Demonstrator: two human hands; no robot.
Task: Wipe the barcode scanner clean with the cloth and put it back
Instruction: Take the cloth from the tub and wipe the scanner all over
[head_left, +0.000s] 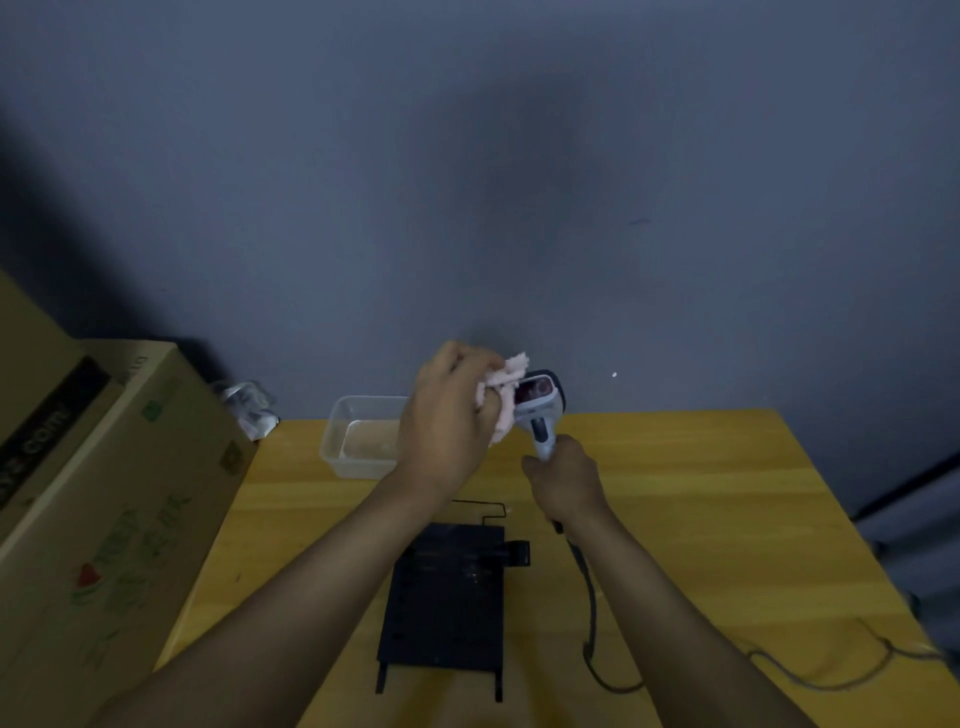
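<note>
Above the far half of the yellow wooden worktop (675, 519), the right hand (566, 480) is wrapped around the handle of the barcode scanner (537, 402), holding it upright in the air with its head tilted up and the reddish scan window facing the camera. The left hand (447, 421) has its fingers bunched on a pale pink cloth (501, 389) and presses it against the left side of the scanner's head; a loose corner of the cloth sticks up above the knuckles. This hand and its forearm hide part of the scanner's head and the right end of a clear plastic tub (353, 441) that sits on the worktop near the far edge. A dark cable (589, 597) hangs from the bottom of the handle under the right wrist and trails in loops across the worktop to its right edge. Directly beneath the two forearms lies a flat black stand (444, 608) with a thin wire frame at its far end and a small black clip on its right side. A large cardboard box (104, 493) stands off the left edge of the worktop, with crumpled clear plastic (249, 410) behind its corner against the grey wall (467, 156).
</note>
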